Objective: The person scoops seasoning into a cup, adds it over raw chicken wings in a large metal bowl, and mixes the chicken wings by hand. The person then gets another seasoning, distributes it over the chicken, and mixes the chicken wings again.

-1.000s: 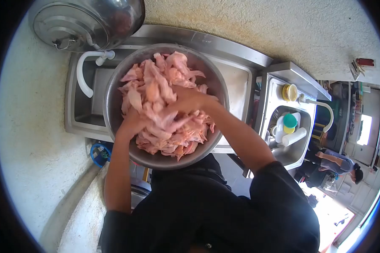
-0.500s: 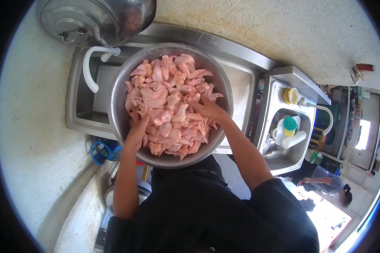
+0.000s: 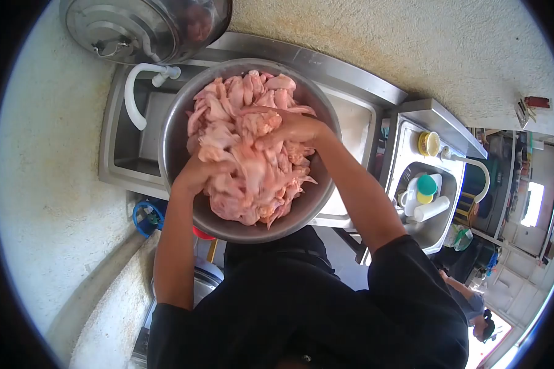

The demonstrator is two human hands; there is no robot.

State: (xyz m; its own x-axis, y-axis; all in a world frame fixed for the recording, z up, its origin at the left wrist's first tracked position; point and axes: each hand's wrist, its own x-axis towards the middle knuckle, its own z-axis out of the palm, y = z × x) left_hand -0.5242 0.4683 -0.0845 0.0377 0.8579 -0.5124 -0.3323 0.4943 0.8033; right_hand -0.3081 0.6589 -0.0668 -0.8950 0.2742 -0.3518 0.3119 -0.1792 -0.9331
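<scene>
A wide steel bowl (image 3: 177, 92) is heaped with raw chicken wings (image 3: 228, 194), some blurred by motion in the middle. My left hand (image 3: 195, 174) is at the heap's left side, its fingers curled under and around several wings and partly hidden by them. From the right, my right hand (image 3: 298, 130) reaches across the heap, fingers bent around another clump of wings near the centre. Both hands hold their wings slightly raised above the pile, inside the rim.
Beneath the bowl is a steel sink (image 3: 157, 126) with a white faucet (image 3: 132, 98). A large steel vessel (image 3: 129, 31) stands at upper left. A second sink (image 3: 434, 230) with dishes is to the right. A blue basket (image 3: 143, 218) sits low left. Another person (image 3: 471, 301) is at far right.
My hands have gone from resting in the heap to lifting wings; the right hand moved up and inward. The wings in the middle have shifted, and the person at far right has moved lower.
</scene>
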